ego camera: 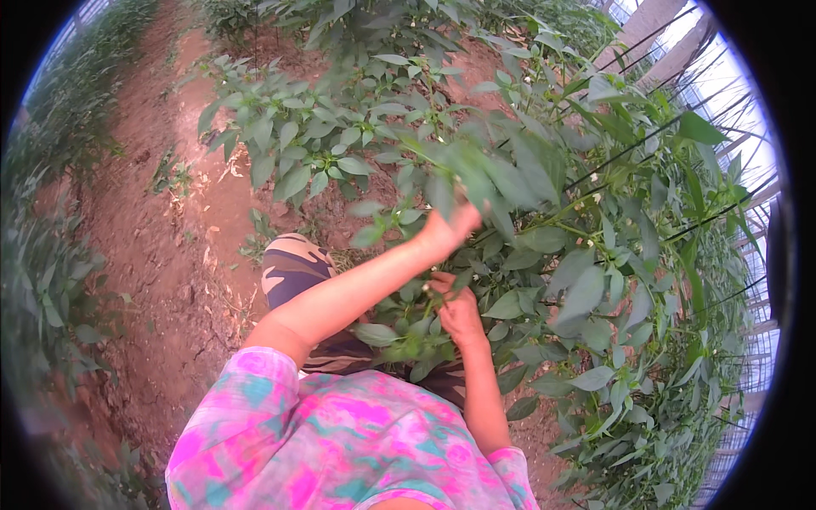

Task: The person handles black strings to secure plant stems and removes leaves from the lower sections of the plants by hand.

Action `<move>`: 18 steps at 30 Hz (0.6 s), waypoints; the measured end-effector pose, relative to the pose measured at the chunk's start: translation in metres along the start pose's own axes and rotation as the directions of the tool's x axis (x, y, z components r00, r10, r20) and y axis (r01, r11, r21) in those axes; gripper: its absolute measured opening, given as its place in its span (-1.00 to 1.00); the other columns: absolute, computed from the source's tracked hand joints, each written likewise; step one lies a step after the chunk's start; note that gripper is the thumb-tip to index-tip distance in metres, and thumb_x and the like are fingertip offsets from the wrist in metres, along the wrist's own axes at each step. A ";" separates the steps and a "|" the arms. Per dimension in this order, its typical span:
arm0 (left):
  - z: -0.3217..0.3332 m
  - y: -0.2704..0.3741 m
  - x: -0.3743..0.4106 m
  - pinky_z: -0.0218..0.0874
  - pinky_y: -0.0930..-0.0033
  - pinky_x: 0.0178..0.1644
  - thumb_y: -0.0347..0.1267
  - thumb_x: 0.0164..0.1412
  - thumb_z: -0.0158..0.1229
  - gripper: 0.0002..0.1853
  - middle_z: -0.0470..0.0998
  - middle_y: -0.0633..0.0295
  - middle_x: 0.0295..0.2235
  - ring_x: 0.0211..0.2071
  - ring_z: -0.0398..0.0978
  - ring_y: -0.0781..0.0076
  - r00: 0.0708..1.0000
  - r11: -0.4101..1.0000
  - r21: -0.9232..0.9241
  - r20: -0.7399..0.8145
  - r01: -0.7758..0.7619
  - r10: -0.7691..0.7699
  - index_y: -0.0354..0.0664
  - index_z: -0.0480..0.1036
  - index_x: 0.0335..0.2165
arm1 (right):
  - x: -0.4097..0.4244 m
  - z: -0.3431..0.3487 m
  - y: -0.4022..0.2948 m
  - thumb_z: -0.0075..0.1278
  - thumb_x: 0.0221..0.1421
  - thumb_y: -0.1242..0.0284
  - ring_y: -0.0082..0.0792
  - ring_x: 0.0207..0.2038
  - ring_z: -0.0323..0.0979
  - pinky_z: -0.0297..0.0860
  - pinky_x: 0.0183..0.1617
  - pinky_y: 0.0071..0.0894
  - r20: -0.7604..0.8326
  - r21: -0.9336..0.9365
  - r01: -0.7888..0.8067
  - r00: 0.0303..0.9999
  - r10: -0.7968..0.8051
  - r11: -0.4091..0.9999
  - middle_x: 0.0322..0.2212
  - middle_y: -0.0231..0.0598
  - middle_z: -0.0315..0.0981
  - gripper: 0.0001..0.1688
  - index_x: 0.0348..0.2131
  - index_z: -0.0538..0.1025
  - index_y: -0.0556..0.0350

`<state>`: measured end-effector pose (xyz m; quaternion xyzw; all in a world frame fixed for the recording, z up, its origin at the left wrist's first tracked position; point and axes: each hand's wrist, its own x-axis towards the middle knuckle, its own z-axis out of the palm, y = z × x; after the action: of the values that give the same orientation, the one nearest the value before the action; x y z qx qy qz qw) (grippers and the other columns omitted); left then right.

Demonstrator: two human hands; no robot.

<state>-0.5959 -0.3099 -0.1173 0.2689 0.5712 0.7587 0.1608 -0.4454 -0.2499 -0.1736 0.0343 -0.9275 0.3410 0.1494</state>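
Note:
My left hand [452, 226] is reached forward into the upper part of a leafy pepper plant [542, 239]. It is blurred, and blurred leaves cover its fingers, so what it holds cannot be told. Nearer to my body, my right hand [458, 312] is among the lower leaves, its fingers curled in at a thin green shoot [428, 309]. Leaves partly hide those fingertips. Small white flowers show on the plant around both hands.
Dark support strings [656, 131] slant through the foliage at the right. More pepper plants [306, 127] grow ahead, and another row [44, 274] lines the left. Reddish soil [153, 255] with dry leaves lies between. My knee [293, 264] in camouflage cloth is beside my left forearm.

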 end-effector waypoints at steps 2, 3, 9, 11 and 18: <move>-0.012 0.008 0.018 0.24 0.37 -0.21 -0.40 0.04 0.05 -0.71 0.40 0.24 -0.32 -0.26 0.37 0.45 0.967 0.948 -0.279 -0.160 0.150 -0.200 -0.18 0.28 -0.21 | -0.007 0.004 0.021 -0.02 -0.06 0.57 -0.23 -0.21 0.39 0.31 -0.12 -0.36 -0.178 0.250 -0.052 0.979 0.099 0.967 -0.23 -0.17 0.42 -0.77 -0.30 0.49 0.16; -0.019 0.011 0.023 0.22 0.34 -0.17 -0.40 0.03 0.04 -0.66 0.40 0.22 -0.27 -0.20 0.36 0.43 0.955 0.947 -0.283 -0.207 0.149 -0.212 -0.18 0.26 -0.16 | -0.002 0.003 0.020 -0.01 -0.04 0.55 -0.28 -0.21 0.39 0.30 -0.12 -0.36 -0.282 0.357 -0.012 0.952 0.120 0.934 -0.22 -0.22 0.42 -0.77 -0.28 0.48 0.16; -0.006 0.006 0.032 0.13 0.37 -0.01 -0.33 0.02 0.08 -0.38 0.37 0.15 -0.08 -0.07 0.30 0.37 0.890 0.999 0.043 0.454 0.007 -0.025 -0.18 0.14 0.07 | -0.003 -0.004 0.037 -0.07 0.09 0.41 -0.43 -0.18 0.33 0.23 -0.08 -0.46 -0.127 0.763 -0.177 0.902 0.413 0.621 -0.31 -0.27 0.42 -0.73 -0.20 0.45 0.14; 0.003 0.002 0.035 0.15 0.35 -0.04 -0.31 0.01 0.11 -0.40 0.45 0.19 -0.21 -0.16 0.36 0.42 0.644 0.982 0.182 0.747 0.043 -0.166 -0.18 0.19 0.04 | -0.017 0.002 0.064 -0.05 0.07 0.39 -0.36 -0.15 0.33 0.25 -0.07 -0.40 -0.196 0.755 -0.146 0.880 0.433 0.640 -0.28 -0.26 0.42 -0.68 -0.17 0.43 0.15; -0.030 0.016 0.049 0.20 0.50 -0.43 -0.27 0.18 -0.04 -0.77 0.45 0.31 -0.42 -0.46 0.45 0.60 0.877 0.910 0.311 0.309 0.273 -0.368 -0.22 0.36 -0.29 | 0.014 -0.049 0.051 -0.09 0.13 0.36 -0.36 -0.30 0.45 0.40 -0.23 -0.46 -0.284 0.817 -0.132 0.755 0.591 0.562 -0.30 -0.14 0.43 -0.66 -0.20 0.38 0.32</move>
<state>-0.6520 -0.3104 -0.0972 0.3231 0.6622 0.5778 0.3510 -0.4550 -0.1787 -0.1661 -0.2030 -0.6030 0.7134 0.2936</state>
